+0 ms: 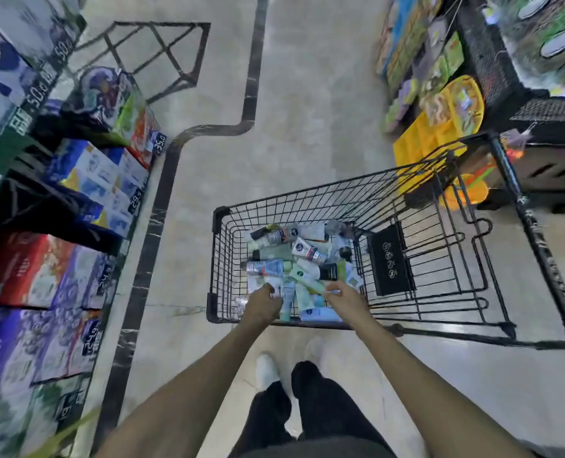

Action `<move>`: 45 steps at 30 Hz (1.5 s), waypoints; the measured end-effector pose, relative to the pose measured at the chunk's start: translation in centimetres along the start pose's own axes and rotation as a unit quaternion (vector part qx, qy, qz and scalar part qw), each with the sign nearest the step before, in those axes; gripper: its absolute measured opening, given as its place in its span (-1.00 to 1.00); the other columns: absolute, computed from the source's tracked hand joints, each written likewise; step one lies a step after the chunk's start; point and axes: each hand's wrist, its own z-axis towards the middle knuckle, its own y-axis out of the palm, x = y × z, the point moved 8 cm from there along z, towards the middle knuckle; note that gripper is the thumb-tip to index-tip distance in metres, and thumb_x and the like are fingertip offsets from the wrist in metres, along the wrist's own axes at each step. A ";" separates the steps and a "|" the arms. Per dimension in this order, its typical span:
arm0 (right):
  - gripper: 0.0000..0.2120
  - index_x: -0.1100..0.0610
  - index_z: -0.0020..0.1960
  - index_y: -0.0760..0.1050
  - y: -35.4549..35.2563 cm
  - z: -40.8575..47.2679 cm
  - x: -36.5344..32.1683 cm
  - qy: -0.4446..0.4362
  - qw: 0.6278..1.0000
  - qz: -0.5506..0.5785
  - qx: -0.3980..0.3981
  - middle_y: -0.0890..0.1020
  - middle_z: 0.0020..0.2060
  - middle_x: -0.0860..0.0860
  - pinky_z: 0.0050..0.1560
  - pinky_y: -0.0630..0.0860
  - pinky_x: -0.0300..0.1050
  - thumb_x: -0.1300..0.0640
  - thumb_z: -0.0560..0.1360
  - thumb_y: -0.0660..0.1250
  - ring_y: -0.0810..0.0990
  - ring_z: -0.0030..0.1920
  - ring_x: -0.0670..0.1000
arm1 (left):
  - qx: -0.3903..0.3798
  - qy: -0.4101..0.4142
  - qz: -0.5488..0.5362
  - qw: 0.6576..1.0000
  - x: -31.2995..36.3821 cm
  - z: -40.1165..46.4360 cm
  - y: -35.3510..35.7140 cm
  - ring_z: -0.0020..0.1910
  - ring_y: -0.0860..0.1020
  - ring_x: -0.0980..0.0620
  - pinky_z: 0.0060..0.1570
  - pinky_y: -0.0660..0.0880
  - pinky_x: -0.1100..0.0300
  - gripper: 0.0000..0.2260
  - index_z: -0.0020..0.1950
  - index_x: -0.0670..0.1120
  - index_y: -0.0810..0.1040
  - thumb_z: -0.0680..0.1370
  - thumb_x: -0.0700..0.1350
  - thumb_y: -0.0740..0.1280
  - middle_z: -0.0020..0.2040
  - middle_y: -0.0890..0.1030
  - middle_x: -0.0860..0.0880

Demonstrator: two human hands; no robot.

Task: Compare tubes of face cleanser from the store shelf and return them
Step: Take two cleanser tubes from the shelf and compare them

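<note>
Both hands are down in the black wire shopping cart (221, 259), which sits on the beige tiled floor (291, 127) in a store aisle. The cart's basket holds a loose pile of face cleanser tubes (294, 259), lying flat and overlapping, in white, green, black, grey and blue; labels are too blurred to read. The left hand (264, 300) reaches in from the near edge at the pile's left side, fingers curled down around a small whitish tube (272, 281) near the basket's near-left corner; the grip looks closed on it, though blur hides exact finger placement. The right hand (342, 297) is at the pile's right side, fingertips pinching the lower end of a pale green tube (304, 279) that lies diagonally across the other tubes, its far end pointing up-left toward the middle of the pile. A light blue tube (287, 297) lies between the two hands, lengthwise toward the near edge. The black child-seat flap (390, 259) lies folded to the right of the pile, inside the cart. Left of the aisle, low shelves (59, 209) carry boxed goods in blue, red and purple with dark price tags (159, 142). At upper right, yellow packaged goods (439, 127) stand on the floor beside a dark display stand (538, 110). Below the cart's near edge, the person's dark trousers (304, 408) and a white shoe (266, 370) show.
</note>
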 end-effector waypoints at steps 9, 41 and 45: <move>-0.77 0.11 0.21 0.53 -0.9 7.8 3.0 0.060 0.995 0.074 -0.019 0.66 0.00 0.19 -0.08 0.52 0.04 0.13 0.57 0.39 0.65 -0.10 0.25 | 0.007 -0.078 -0.066 0.995 -0.3 7.4 3.1 -0.04 0.67 -0.16 0.00 0.64 -0.01 -0.63 0.35 -0.14 0.49 0.56 -0.06 0.35 0.13 0.63 -0.21; -0.49 0.15 0.25 0.54 11.9 30.2 15.4 0.362 0.768 0.521 0.083 0.67 0.07 0.19 -0.29 0.63 -0.08 -0.07 0.44 0.57 0.68 -0.02 0.14 | 0.071 0.163 0.336 0.925 -9.2 29.7 4.7 0.16 0.50 -0.25 0.19 0.48 -0.15 -0.48 0.50 -0.04 0.39 0.53 -0.16 0.35 0.30 0.52 -0.15; -0.47 0.17 0.27 0.54 11.0 27.7 14.6 0.329 0.791 0.510 0.080 0.67 0.03 0.20 -0.29 0.66 -0.07 -0.04 0.42 0.59 0.68 -0.10 0.13 | 0.036 0.127 0.166 0.977 -8.4 27.9 4.2 0.13 0.56 -0.21 0.16 0.54 -0.07 -0.55 0.46 -0.10 0.46 0.56 -0.12 0.37 0.27 0.55 -0.18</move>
